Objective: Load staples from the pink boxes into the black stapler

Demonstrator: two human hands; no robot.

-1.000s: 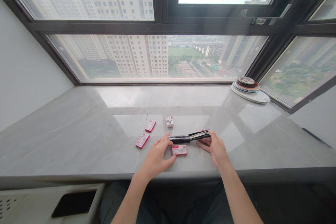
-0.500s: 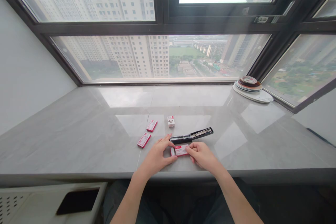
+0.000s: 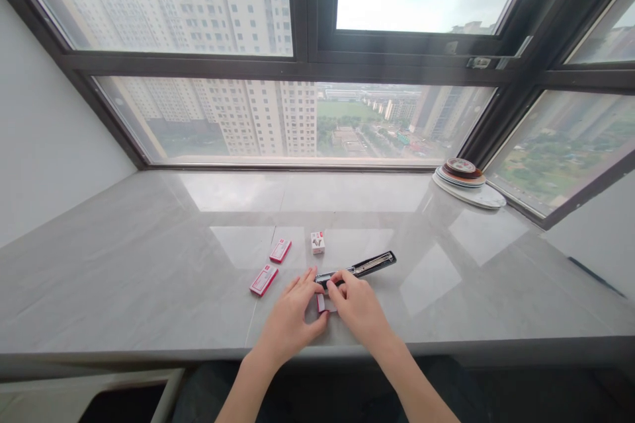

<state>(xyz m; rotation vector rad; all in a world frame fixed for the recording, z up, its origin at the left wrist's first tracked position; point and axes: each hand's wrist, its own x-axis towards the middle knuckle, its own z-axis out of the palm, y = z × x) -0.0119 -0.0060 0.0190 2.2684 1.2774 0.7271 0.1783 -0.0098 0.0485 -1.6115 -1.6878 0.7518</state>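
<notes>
My left hand (image 3: pixel 292 317) is curled around the left end of a small red-and-white staple box (image 3: pixel 321 305), thumb at its near edge and fingers at its far side. Much of the box is hidden beneath my right hand (image 3: pixel 361 310). That hand has thumb and forefinger pinched together just above the box, by the near end of a black stapler (image 3: pixel 374 265). What the pinch holds, if anything, is too small to make out. The stapler lies opened out flat, its metal channel showing. My left fingertips reach its left end.
Two flat red-and-white boxes, one farther back (image 3: pixel 280 250) and one nearer (image 3: pixel 264 279), lie to the left. A small white box (image 3: pixel 317 242) stands behind the stapler. Stacked plates (image 3: pixel 469 184) sit in the far right corner of the grey sill (image 3: pixel 149 277), under the window.
My right hand has moved left and up from the right end of the staple box to above it, by the stapler. My left hand stays at the box. The view has tilted slightly.
</notes>
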